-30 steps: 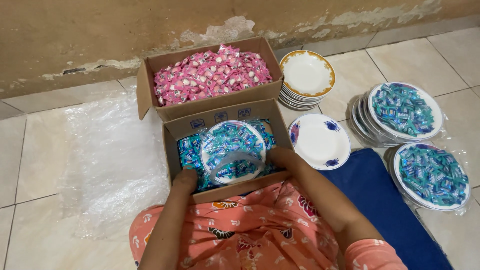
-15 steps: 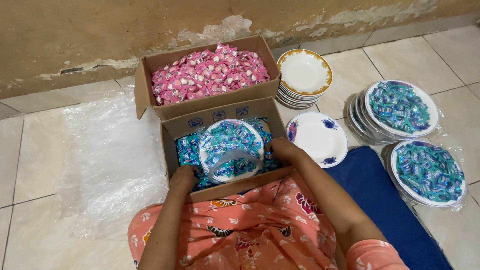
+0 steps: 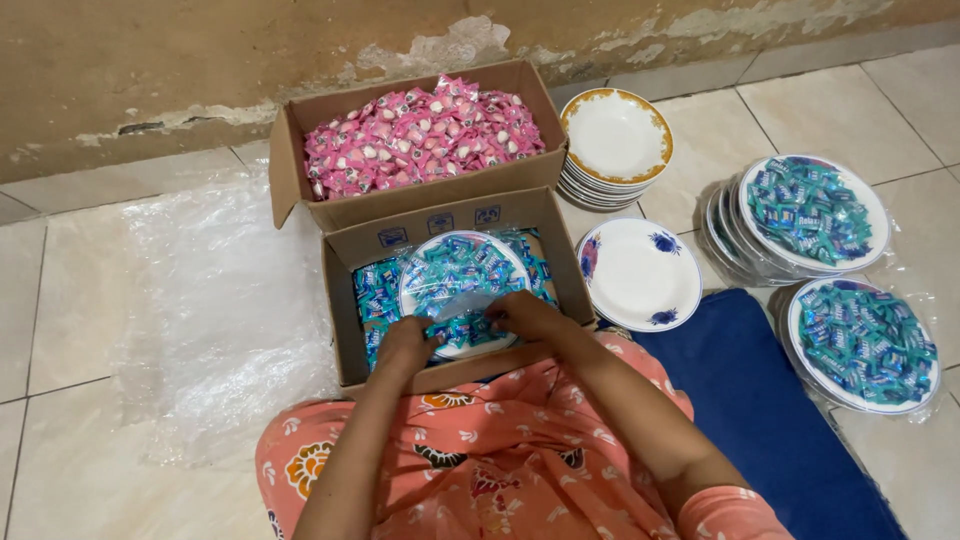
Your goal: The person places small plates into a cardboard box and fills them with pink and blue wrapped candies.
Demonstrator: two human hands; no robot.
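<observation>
While lying flat, face-up plate [image 3: 463, 290], both hands gripping near rim

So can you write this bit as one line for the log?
left hand: on wrapped plate of blue candies | right hand: on plate too | plate: over blue-candy box | pink-candy box: behind

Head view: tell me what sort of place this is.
Probably a home floor used for packing sweets: pale floor tiles against a worn, peeling wall, two cardboard boxes of wrapped candies, and stacked plates beside a blue mat.
</observation>
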